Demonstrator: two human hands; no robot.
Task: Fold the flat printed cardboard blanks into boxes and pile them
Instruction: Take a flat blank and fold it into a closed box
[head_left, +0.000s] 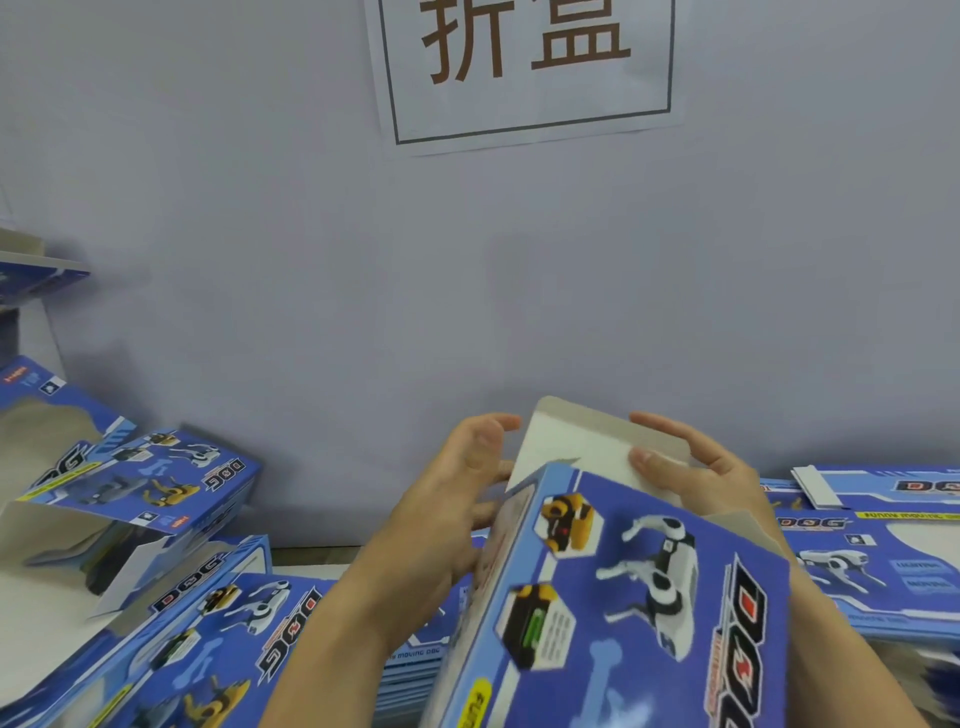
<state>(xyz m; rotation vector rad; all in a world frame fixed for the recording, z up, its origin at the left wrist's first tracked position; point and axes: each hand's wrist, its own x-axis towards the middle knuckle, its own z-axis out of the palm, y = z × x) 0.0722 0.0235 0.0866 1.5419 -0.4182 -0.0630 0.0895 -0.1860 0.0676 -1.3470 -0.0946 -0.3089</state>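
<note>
Pale grey wall (260, 182) fills the upper view, with a white paper sign (524, 67) stuck to it that bears two large brown Chinese characters, 折盒, inside a thin dark frame. Below, folded boxes (156, 483) lie heaped at the left, blue with pictures of yellow and white robot dogs and the word DOG in red and black; one of them shows its pale inner side through a cut-out window. At the right a stack of flat blanks (872, 551) lies in the same blue print, with DOG readable and a yellow strip of small lettering too blurred to read. More flat sheets (415, 670) show under the forearms. In the middle, a half-formed box (623, 582) is held up tilted, with its printed face towards the camera and its white end flap (582, 441) raised at the far end. The left hand (457, 499) cups the box's left edge with fingers curled round it. The right hand (691, 467) grips the end flap, thumb on the near white face and fingers behind it.
</note>
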